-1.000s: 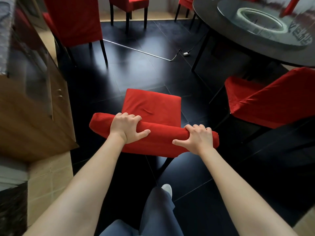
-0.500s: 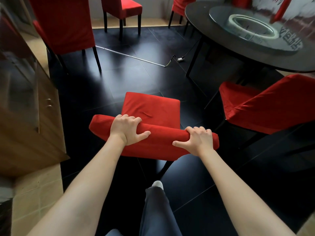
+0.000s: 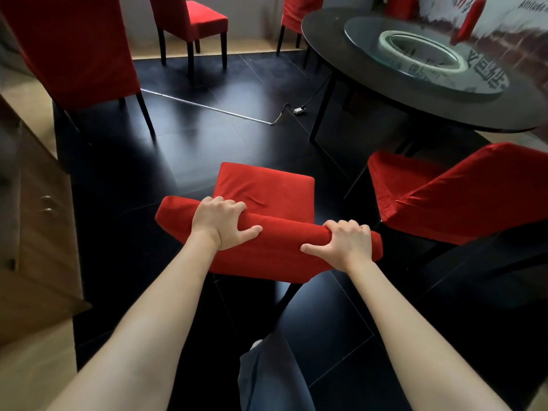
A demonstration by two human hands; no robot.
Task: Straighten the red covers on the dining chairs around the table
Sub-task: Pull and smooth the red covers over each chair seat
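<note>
Our left hand (image 3: 221, 222) and right hand (image 3: 347, 243) grip the top rail of the nearest dining chair (image 3: 264, 185), fingers curled over its red cover (image 3: 278, 247), thumbs on the near side. A small crease marks the seat. Dark glossy floor (image 3: 184, 149) lies open to the left and beyond; another covered chair (image 3: 444, 197) stands close on the right by the round black table (image 3: 415, 93). A wooden cabinet (image 3: 35, 221) flanks the left.

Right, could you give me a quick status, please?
Both hands, left and right, grip the chair's covered top rail. Seat cover creased. Cable on floor ahead.
</note>
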